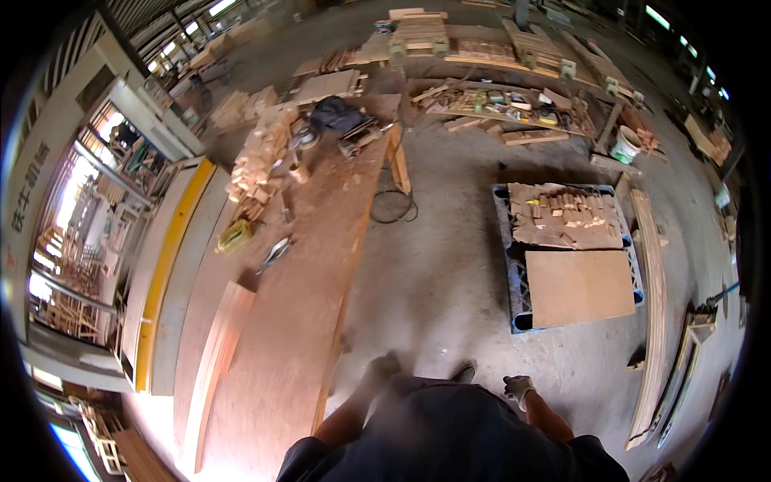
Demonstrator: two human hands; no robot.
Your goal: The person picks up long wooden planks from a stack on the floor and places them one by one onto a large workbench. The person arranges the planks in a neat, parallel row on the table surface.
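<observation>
Long boards (215,357) lying lengthwise on the workbench (293,345)
Boards left of the left hand (381,371), the nearer one, its fingers too blurred to tell; right hand (520,388) curled, contents unclear

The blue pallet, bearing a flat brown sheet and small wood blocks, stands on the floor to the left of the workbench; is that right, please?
The side is wrong: the head view shows the blue pallet to the right of the workbench. The rest holds.
</observation>
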